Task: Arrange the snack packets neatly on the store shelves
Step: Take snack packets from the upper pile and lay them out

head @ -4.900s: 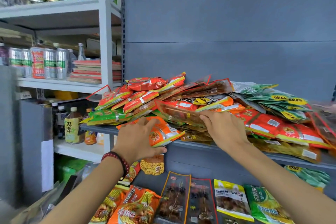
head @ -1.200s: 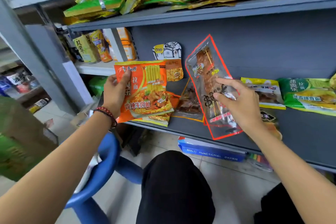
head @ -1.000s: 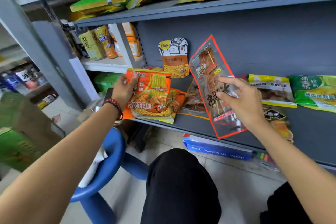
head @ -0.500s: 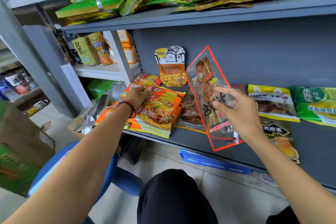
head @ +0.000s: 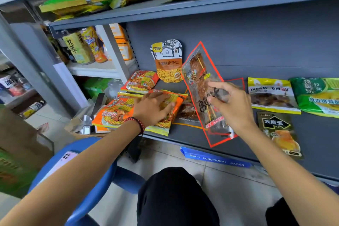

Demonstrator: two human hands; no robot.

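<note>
My left hand [head: 153, 108] lies flat, fingers straight, on a stack of orange noodle packets [head: 117, 113] at the left end of the lower grey shelf [head: 321, 150]. My right hand [head: 230, 104] pinches a long clear red-edged meat-skewer packet [head: 201, 82], holding it tilted above the shelf. Under it lies another brown meat packet [head: 187, 113]. A seed pouch [head: 167, 60] leans upright against the back panel. One more orange noodle packet [head: 140, 82] lies behind the stack.
To the right lie a yellow packet [head: 271, 95], a green packet [head: 317, 95] and a dark gold pouch [head: 278, 132]. The upper shelf [head: 183, 7] carries a jumbled heap of packets. A blue stool [head: 77, 174] and a blue paper box [head: 214, 159] sit below.
My left hand brought the orange noodle packet down onto the stack and now lies flat on it. My right hand keeps holding the skewer packet in about the same place.
</note>
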